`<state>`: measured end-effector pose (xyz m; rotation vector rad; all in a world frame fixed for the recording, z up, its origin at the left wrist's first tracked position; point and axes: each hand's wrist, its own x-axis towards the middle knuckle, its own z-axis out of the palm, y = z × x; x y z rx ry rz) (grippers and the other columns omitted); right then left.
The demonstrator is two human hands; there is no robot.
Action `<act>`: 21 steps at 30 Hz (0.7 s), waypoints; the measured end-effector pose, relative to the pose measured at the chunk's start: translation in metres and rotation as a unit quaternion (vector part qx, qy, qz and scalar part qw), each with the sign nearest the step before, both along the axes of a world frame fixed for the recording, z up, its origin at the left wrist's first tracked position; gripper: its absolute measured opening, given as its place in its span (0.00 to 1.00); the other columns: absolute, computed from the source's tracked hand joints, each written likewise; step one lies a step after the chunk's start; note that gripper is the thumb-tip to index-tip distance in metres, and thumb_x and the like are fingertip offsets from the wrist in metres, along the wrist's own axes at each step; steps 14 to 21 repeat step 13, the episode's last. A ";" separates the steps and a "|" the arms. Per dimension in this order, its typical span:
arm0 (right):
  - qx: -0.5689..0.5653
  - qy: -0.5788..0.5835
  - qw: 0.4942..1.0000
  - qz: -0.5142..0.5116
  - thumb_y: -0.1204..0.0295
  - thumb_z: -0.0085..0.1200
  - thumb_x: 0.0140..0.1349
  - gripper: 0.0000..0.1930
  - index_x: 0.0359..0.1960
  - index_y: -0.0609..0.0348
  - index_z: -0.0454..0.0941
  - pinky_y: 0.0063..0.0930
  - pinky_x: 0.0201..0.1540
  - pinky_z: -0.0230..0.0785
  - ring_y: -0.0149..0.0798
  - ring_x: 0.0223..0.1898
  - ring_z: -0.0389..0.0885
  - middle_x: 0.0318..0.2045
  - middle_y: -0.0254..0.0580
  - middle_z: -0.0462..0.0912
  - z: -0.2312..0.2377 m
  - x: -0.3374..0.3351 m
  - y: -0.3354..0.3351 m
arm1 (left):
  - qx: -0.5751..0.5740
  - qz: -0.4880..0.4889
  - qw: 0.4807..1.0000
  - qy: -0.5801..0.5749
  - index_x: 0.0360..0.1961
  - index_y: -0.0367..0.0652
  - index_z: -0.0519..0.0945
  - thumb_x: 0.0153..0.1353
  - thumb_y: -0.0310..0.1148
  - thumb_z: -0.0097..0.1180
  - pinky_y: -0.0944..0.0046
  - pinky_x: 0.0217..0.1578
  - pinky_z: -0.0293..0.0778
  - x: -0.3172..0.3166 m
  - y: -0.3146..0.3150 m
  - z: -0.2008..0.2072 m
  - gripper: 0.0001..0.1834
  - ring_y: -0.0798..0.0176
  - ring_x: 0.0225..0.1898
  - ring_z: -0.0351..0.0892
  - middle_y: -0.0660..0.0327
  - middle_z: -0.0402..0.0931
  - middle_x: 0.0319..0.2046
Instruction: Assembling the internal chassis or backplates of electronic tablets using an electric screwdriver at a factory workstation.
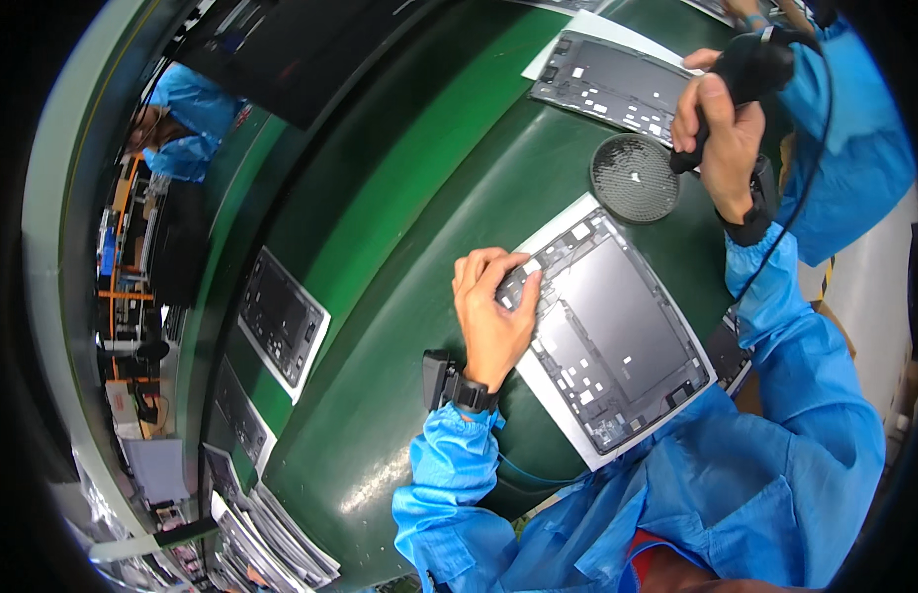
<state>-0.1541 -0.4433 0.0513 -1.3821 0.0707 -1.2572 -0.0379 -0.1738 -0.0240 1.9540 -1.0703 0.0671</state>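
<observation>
1. the left hand (490, 314) rests on the near panel (617, 331), fingers loosely together and pressing on its upper left corner, clamped on nothing.
2. the right hand (721, 133) has its grip closed around a black power screwdriver (741, 84), held above the counter (399, 198).
3. a round black dish (634, 178) sits between the near panel and a second panel (617, 84).
4. stacked panels (271, 539) lie far left.

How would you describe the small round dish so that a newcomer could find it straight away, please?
On the green conveyor belt, look between the two dark tablet back panels nearest the person, just below the right hand gripping a black power screwdriver. The round dish is the only circular, dark mesh-textured thing among flat rectangles.
</observation>
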 end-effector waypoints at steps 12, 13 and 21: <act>0.068 0.030 0.969 0.234 0.69 0.57 0.73 0.10 0.34 0.60 0.73 0.19 0.18 0.58 0.21 0.14 0.67 0.17 0.28 0.71 -0.011 0.067 0.140 | -0.030 -0.004 0.999 0.021 0.38 0.39 0.87 0.49 0.25 0.72 0.55 0.45 0.75 -0.001 0.015 0.003 0.13 0.51 0.43 0.76 0.55 0.80 0.38; 0.069 0.033 0.968 0.237 0.69 0.57 0.73 0.10 0.34 0.60 0.73 0.19 0.18 0.58 0.21 0.14 0.67 0.17 0.28 0.71 -0.014 0.069 0.142 | -0.024 -0.006 0.999 0.023 0.39 0.39 0.88 0.50 0.26 0.72 0.55 0.47 0.74 -0.001 0.015 0.004 0.13 0.51 0.44 0.77 0.55 0.81 0.39; 0.069 0.033 0.968 0.237 0.69 0.57 0.73 0.10 0.34 0.60 0.73 0.19 0.18 0.58 0.21 0.14 0.67 0.17 0.28 0.71 -0.014 0.069 0.142 | -0.024 -0.006 0.999 0.023 0.39 0.39 0.88 0.50 0.26 0.72 0.55 0.47 0.74 -0.001 0.015 0.004 0.13 0.51 0.44 0.77 0.55 0.81 0.39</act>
